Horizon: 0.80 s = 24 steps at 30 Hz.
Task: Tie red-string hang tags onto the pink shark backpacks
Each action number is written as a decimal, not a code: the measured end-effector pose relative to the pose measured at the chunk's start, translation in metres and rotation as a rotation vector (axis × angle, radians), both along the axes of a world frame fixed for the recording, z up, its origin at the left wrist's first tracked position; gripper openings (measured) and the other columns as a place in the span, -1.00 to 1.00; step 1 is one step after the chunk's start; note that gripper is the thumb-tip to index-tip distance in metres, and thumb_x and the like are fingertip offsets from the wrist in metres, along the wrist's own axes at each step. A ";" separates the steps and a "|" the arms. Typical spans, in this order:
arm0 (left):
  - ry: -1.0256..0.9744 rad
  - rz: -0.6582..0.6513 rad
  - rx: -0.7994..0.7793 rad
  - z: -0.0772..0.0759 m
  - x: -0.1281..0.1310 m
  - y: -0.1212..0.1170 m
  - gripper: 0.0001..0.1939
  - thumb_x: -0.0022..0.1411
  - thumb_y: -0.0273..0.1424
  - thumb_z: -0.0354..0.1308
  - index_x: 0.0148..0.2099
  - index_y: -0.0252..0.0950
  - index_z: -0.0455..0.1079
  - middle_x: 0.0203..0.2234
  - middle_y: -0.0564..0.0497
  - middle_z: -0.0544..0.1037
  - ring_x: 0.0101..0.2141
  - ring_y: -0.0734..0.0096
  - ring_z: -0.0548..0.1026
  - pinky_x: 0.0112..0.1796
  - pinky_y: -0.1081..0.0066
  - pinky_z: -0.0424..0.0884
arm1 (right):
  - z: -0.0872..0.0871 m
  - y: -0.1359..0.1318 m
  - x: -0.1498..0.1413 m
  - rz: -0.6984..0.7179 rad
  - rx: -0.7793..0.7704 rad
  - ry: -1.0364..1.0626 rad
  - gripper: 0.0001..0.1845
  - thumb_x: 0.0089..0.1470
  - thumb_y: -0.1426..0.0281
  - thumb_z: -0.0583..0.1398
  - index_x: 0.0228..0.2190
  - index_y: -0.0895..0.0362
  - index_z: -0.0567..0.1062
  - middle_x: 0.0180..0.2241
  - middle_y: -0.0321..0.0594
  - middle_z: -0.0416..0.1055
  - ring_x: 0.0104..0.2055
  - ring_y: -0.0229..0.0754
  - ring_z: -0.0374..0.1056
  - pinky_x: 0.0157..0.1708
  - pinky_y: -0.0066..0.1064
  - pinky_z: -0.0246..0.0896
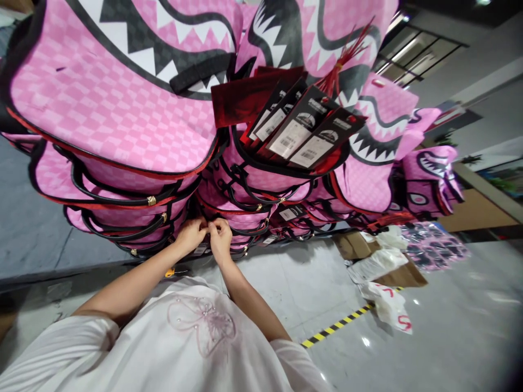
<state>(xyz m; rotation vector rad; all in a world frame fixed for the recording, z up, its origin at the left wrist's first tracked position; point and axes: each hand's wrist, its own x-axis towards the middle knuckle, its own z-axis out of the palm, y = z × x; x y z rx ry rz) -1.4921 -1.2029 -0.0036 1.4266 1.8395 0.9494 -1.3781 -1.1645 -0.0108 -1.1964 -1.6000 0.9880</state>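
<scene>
My left hand (192, 236) and my right hand (220, 237) meet low against a stack of pink checkered bags (118, 117). The fingers of both are pinched together, tip to tip; whatever is between them is too small to make out. Just below them part of a white-and-dark label (200, 250) shows. Black bag handles (118, 190) with gold-coloured fittings lie to the left of my hands. On the neighbouring stack rests a bunch of black hang tags (300, 130) with red strings (338, 68).
More pink bags (363, 179) with shark-mouth prints continue along the table to the right. Flattened cardboard (402, 275), crumpled plastic (378, 264) and a wrapped bundle (435, 245) lie on the floor. Yellow-black tape (339, 325) crosses the floor. A small orange object (169, 272) is near my left forearm.
</scene>
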 end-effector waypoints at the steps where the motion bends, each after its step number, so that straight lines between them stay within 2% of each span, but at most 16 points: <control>1: -0.018 -0.028 0.018 0.001 0.000 0.000 -0.81 0.24 -0.42 0.03 -0.18 -0.28 0.45 -0.29 -0.07 0.61 -0.25 0.28 0.55 -0.22 0.38 0.40 | 0.000 0.000 0.000 -0.002 0.002 0.004 -0.86 -0.02 0.31 0.16 -0.52 0.11 0.38 -0.35 -0.23 0.31 -0.26 -0.19 0.27 -0.26 -0.38 0.20; 3: -0.020 -0.069 0.027 0.003 0.002 -0.001 -0.76 0.26 -0.47 -0.04 -0.15 -0.27 0.45 -0.27 -0.06 0.61 -0.27 0.31 0.55 -0.23 0.40 0.40 | 0.001 0.000 0.000 0.000 0.004 0.002 -0.86 -0.02 0.32 0.16 -0.52 0.11 0.38 -0.35 -0.23 0.31 -0.28 -0.20 0.27 -0.27 -0.38 0.20; 7: 0.049 -0.003 -0.002 0.007 0.003 -0.001 -0.83 0.26 -0.39 0.03 -0.19 -0.28 0.43 -0.29 -0.09 0.61 -0.26 0.25 0.55 -0.25 0.37 0.39 | 0.000 0.001 0.001 -0.009 0.001 0.016 -0.86 -0.01 0.32 0.17 -0.52 0.11 0.38 -0.37 -0.25 0.32 -0.29 -0.22 0.25 -0.24 -0.39 0.19; 10: -0.012 -0.062 0.034 0.008 0.003 0.000 -0.79 0.25 -0.47 0.00 -0.13 -0.26 0.43 -0.27 -0.04 0.61 -0.26 0.33 0.55 -0.22 0.42 0.39 | -0.003 0.003 0.001 -0.017 0.008 0.022 -0.86 -0.01 0.32 0.17 -0.51 0.12 0.39 -0.37 -0.26 0.33 -0.28 -0.21 0.26 -0.20 -0.38 0.18; 12: 0.023 -0.041 0.019 0.009 0.002 0.000 -0.78 0.24 -0.50 -0.01 -0.16 -0.26 0.44 -0.28 -0.04 0.61 -0.24 0.32 0.55 -0.21 0.42 0.39 | -0.003 0.003 0.001 -0.016 0.020 0.019 -0.86 0.00 0.33 0.16 -0.52 0.12 0.38 -0.37 -0.26 0.33 -0.27 -0.21 0.27 -0.21 -0.39 0.18; 15: 0.079 0.014 0.003 0.009 0.002 0.001 -0.85 0.23 -0.42 0.04 -0.21 -0.27 0.44 -0.30 -0.06 0.60 -0.23 0.26 0.54 -0.22 0.39 0.38 | -0.002 0.003 0.001 -0.016 0.034 0.019 -0.86 0.00 0.34 0.16 -0.53 0.12 0.38 -0.38 -0.26 0.32 -0.27 -0.20 0.27 -0.23 -0.39 0.17; 18: 0.005 -0.069 0.033 0.010 0.002 0.002 -0.79 0.26 -0.46 -0.02 -0.14 -0.26 0.42 -0.26 -0.05 0.60 -0.25 0.34 0.54 -0.22 0.43 0.37 | 0.000 0.003 0.001 -0.016 0.039 0.017 -0.85 0.01 0.35 0.15 -0.54 0.11 0.37 -0.41 -0.27 0.32 -0.30 -0.20 0.27 -0.24 -0.39 0.17; 22: 0.088 -0.006 -0.009 0.009 0.002 0.004 -0.85 0.24 -0.43 0.01 -0.23 -0.29 0.42 -0.32 -0.06 0.58 -0.26 0.31 0.53 -0.22 0.41 0.36 | 0.002 0.004 0.001 -0.013 0.045 0.029 -0.86 0.01 0.35 0.14 -0.54 0.11 0.38 -0.39 -0.26 0.33 -0.29 -0.20 0.28 -0.23 -0.38 0.18; 24: 0.047 -0.032 0.039 0.008 0.001 0.006 -0.84 0.24 -0.43 0.01 -0.22 -0.29 0.41 -0.31 -0.05 0.58 -0.25 0.34 0.52 -0.20 0.42 0.36 | 0.002 0.005 0.000 -0.022 0.034 0.039 -0.87 0.00 0.35 0.15 -0.53 0.11 0.38 -0.38 -0.25 0.33 -0.28 -0.19 0.28 -0.22 -0.37 0.19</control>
